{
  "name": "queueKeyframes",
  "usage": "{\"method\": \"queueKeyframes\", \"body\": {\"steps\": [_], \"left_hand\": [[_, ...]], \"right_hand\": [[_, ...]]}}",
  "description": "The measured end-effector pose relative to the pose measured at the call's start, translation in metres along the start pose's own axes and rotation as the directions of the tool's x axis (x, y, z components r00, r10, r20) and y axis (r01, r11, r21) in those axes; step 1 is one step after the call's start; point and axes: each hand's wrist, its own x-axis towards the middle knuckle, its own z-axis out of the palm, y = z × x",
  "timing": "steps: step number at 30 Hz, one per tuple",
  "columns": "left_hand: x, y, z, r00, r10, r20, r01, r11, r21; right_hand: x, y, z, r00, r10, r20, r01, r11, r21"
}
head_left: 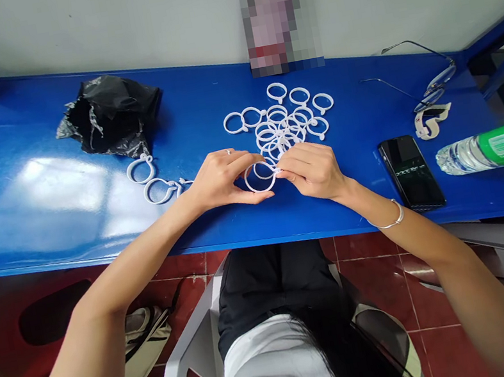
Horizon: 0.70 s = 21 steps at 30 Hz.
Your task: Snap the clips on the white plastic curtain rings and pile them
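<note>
My left hand point(224, 179) and my right hand point(312, 170) meet over the middle of the blue table point(40, 206), both pinching one white plastic ring point(260, 177) between their fingertips. Just behind the hands lies a pile of several more white rings point(281, 119), some overlapping. Two separate white rings point(153, 180) lie to the left of my left hand.
A crumpled black plastic bag point(109, 115) sits at the back left. A dark phone point(411, 172) lies to the right of my right hand. Further right are a plastic bottle with a green label point(498, 146) on its side and a pair of glasses point(434, 88).
</note>
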Motion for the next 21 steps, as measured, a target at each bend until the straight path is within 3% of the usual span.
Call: {"method": "queueKeyframes", "body": {"steps": [7, 15, 21], "left_hand": [[0.0, -0.0005, 0.0014, 1.0, -0.004, -0.029, 0.005, 1.0, 0.026], [0.0001, 0.0006, 0.0023, 0.997, 0.028, -0.073, -0.028, 1.0, 0.011], [0.0003, 0.0011, 0.0021, 0.997, 0.017, -0.073, -0.017, 1.0, 0.0]], "right_hand": [[-0.0033, 0.0005, 0.0013, 0.997, 0.045, 0.067, -0.046, 0.999, 0.02], [0.0004, -0.0007, 0.0, 1.0, 0.003, -0.016, -0.003, 1.0, 0.009], [-0.0013, -0.0001, 0.0004, 0.999, 0.032, 0.019, -0.032, 0.999, 0.026]]}}
